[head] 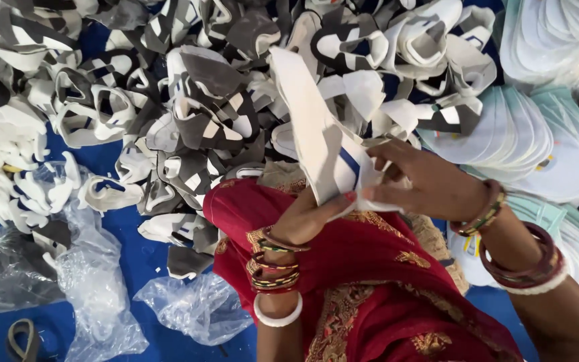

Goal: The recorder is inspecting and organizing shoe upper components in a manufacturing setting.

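Both of my hands hold one white shoe upper piece (pixel 316 127) with a dark blue stripe, raised above my lap. My left hand (pixel 309 216) grips its lower edge from below, thumb on the fabric. My right hand (pixel 430 181) pinches its right side. Bangles ring both wrists. A red cloth with gold embroidery (pixel 370 268) covers my lap beneath the hands. Just beyond the piece lies a big heap of grey, black and white shoe uppers (pixel 196 100).
Stacks of pale teal and white insoles (pixel 531 134) lie at the right. Small white cut parts (pixel 1 161) pile at the left. Crumpled clear plastic bags (pixel 88 281) rest on the blue floor sheet (pixel 135 255) at lower left.
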